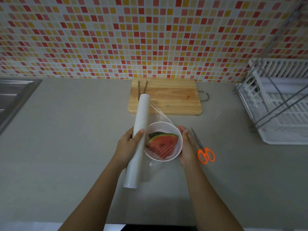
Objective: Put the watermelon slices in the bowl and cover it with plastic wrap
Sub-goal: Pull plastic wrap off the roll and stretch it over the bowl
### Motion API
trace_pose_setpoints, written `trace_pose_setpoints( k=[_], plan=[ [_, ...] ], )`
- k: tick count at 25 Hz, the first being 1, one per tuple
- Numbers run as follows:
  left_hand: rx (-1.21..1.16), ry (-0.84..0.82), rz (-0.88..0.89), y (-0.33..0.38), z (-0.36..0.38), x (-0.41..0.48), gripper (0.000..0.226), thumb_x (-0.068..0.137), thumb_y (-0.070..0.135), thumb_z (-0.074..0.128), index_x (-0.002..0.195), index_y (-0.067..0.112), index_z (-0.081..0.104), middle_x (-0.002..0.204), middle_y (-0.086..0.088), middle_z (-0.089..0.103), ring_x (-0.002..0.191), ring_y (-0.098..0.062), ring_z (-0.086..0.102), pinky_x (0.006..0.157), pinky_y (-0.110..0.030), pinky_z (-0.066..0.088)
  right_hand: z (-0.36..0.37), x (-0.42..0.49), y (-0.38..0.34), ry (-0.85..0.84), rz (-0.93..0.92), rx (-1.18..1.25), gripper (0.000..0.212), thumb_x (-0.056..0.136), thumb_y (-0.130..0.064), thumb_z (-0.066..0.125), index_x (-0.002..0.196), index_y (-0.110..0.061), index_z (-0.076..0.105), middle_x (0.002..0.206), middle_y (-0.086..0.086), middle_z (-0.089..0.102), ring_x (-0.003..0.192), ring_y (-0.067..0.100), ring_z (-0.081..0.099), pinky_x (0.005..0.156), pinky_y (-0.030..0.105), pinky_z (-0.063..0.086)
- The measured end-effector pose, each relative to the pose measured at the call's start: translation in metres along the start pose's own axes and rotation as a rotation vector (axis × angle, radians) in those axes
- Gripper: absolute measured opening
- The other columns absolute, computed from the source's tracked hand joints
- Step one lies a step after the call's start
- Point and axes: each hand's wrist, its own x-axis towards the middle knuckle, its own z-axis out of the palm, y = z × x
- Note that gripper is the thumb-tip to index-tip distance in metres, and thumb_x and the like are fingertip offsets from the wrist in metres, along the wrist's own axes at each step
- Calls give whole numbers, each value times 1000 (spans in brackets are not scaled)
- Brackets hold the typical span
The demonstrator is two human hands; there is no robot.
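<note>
Left hand gripping wrap roll (bowl beside)

Two bare hands are in view, the left hand and the right hand. There is one round white bowl holding two red watermelon slices with green rind, one long white roll of clear plastic wrap, one pair of orange-handled scissors, one rectangular wooden cutting board carrying two thin brown chopsticks, one white plastic dish rack, and one steel sink.
</note>
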Motion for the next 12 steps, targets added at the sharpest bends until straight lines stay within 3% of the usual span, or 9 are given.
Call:
trace_pose_setpoints(
  k=[4, 7, 9, 12],
  plan=[
    [-2, 11, -11, 0, 2, 0, 41, 88, 52, 53, 122, 31, 59, 106, 4, 67, 92, -15, 65, 79, -35, 53, -6, 2, -1, -39, 32, -27, 27, 99, -27, 40, 114, -15, 58, 111, 3, 64, 102, 20, 62, 91, 39, 50],
    [-12, 7, -11, -2, 1, 1, 42, 88, 51, 54, 123, 29, 59, 108, 2, 67, 94, -16, 65, 81, -36, 53, -9, 7, -2, 3, 54, -127, 23, 93, -8, 50, 115, -12, 57, 103, 0, 66, 86, 15, 65, 77, 32, 52],
    [-15, 3, -15, -2, 0, 2, 43, 88, 51, 54, 124, 28, 59, 108, 1, 67, 94, -17, 65, 82, -38, 54, -7, 11, -3, 108, -19, -290, 27, 90, 0, 49, 116, -2, 57, 105, 10, 61, 91, 22, 60, 84, 34, 47],
    [-7, 8, -15, -2, 0, 3, 43, 88, 52, 54, 123, 27, 59, 108, 0, 68, 94, -19, 65, 84, -41, 54, -7, 11, -6, 257, -204, -308, 35, 100, -19, 35, 125, -3, 52, 120, 10, 59, 109, 15, 57, 96, 26, 42]
  ],
)
